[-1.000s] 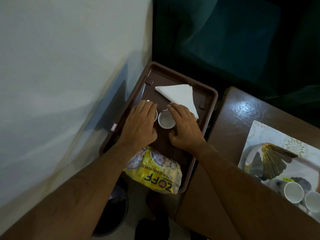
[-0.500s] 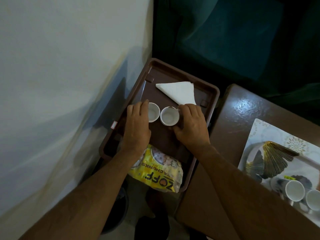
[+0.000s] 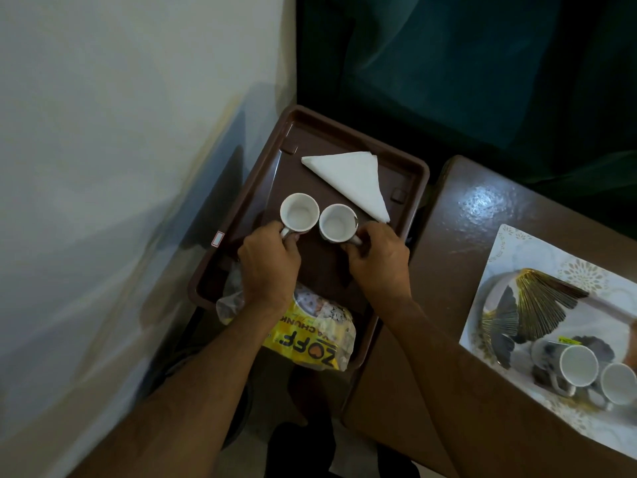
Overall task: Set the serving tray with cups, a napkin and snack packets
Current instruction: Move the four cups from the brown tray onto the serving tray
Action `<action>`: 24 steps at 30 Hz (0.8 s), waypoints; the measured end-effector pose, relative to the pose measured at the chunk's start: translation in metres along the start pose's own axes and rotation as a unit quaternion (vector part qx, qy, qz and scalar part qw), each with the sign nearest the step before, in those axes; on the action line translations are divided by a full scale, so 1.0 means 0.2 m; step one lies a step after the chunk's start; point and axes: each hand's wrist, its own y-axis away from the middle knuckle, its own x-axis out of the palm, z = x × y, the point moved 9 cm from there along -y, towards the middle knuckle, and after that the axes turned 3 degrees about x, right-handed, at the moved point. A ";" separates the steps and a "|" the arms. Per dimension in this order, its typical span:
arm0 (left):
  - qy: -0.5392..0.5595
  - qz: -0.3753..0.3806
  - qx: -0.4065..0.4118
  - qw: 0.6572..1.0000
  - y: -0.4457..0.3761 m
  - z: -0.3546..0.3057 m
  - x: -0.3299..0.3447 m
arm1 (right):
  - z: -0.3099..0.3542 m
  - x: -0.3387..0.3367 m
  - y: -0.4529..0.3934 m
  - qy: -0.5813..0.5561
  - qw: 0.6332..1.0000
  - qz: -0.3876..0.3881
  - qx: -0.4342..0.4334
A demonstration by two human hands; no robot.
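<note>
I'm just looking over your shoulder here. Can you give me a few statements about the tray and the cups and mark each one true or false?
1. Each hand holds a cup by its handle: left hand on the left cup, right hand on the right cup. True.
2. Both cups are full of tea. False: they look empty.
3. The white napkin lies folded in a triangle on the brown tray. True.
4. The yellow snack packet lies on the side table. False: it lies at the tray's near end.
</note>
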 end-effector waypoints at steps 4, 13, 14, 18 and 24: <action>-0.012 0.009 -0.021 1.000 0.01 0.00 0.01 | -0.01 0.00 0.01 -0.004 1.000 -0.015 0.006; 0.008 0.001 -0.006 1.000 0.03 -0.03 0.06 | -0.02 -0.03 0.02 -0.041 0.999 -0.023 0.005; 0.008 -0.006 -0.004 1.000 0.04 -0.04 0.05 | -0.02 -0.04 0.02 -0.047 0.999 -0.027 0.007; 0.015 -0.030 0.012 0.999 0.08 -0.11 0.03 | -0.03 -0.10 0.03 -0.066 0.997 -0.050 0.003; 0.017 -0.052 0.027 0.998 0.12 -0.26 0.00 | -0.06 -0.25 0.03 -0.081 0.994 -0.072 -0.007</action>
